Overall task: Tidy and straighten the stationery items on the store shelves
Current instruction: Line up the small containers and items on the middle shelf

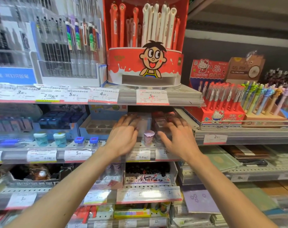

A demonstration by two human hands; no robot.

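On mid shelf (90, 143), centre, both hands reach in w/ arms out. Left hand (123, 134) fingers spread, roughly straight, tips on a pale box (145, 124); right hand (177, 135) likewise spread over a reddish clear box (161, 122). Blurry, but neither hand looks curled round anything: released, flat contact. Prob. placed like this to push or square both boxes back in line, one hand per box. Small pink cup (149, 137) stands between the hands at shelf front, apart from both; thumbs near it.

Above: red pen stand (145, 65) w/ cartoon boy, tag below reads 5.00. Other tags: 2.72, 5.90, 4.00; mid shelf 5.00, 9.45. Right: Hello Kitty pen box (222, 116), "HELLO KITTY" on its card; brown box (245, 68) says "GEL PEN". Rest of text too blurred.
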